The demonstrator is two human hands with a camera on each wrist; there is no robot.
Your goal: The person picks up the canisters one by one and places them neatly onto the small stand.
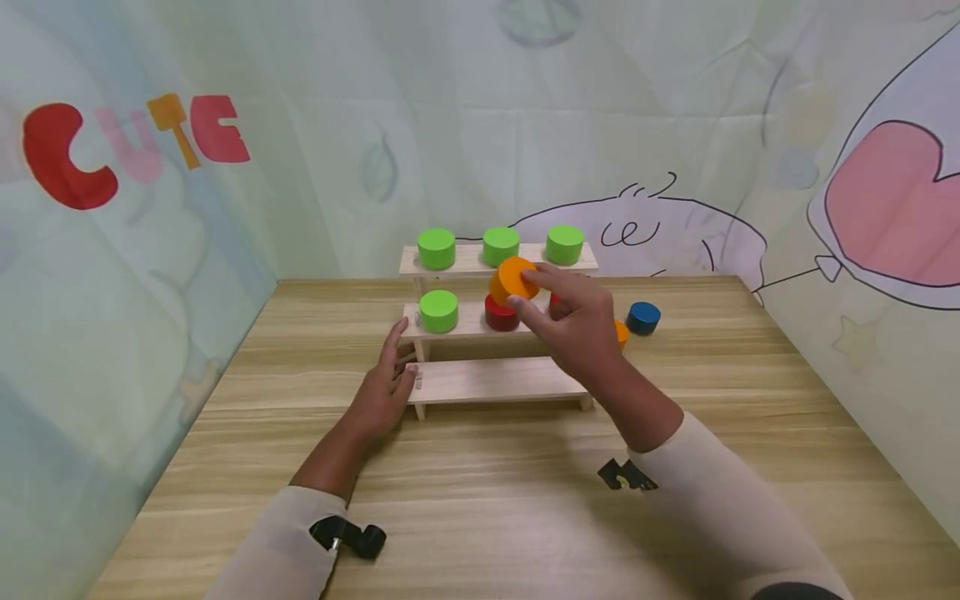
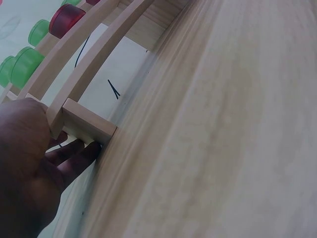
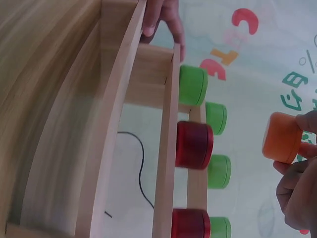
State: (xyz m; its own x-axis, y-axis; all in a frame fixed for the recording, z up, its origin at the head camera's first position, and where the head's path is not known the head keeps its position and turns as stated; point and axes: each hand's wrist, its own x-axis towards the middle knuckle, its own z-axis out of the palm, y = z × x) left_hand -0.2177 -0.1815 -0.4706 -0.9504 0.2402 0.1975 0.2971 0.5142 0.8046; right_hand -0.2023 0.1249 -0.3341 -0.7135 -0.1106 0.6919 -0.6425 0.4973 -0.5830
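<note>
My right hand (image 1: 581,321) pinches an orange round block (image 1: 513,281) between thumb and fingers, tilted above the middle step of a three-step wooden rack (image 1: 495,380). In the right wrist view the orange block (image 3: 281,138) stands apart from the rack. My left hand (image 1: 378,396) rests against the rack's left end, its thumb at the lowest step and a finger reaching up to the middle one. Three green blocks (image 1: 501,247) stand along the top step. On the middle step are a green block (image 1: 438,311) at left, a red block (image 1: 502,313) and another red one, partly hidden behind my right hand.
A blue block (image 1: 643,318) stands on the wooden table (image 1: 480,500) right of the rack. Beside it an orange block (image 1: 622,335) shows partly behind my right wrist. Printed cloth walls (image 1: 322,167) enclose the table's back and sides.
</note>
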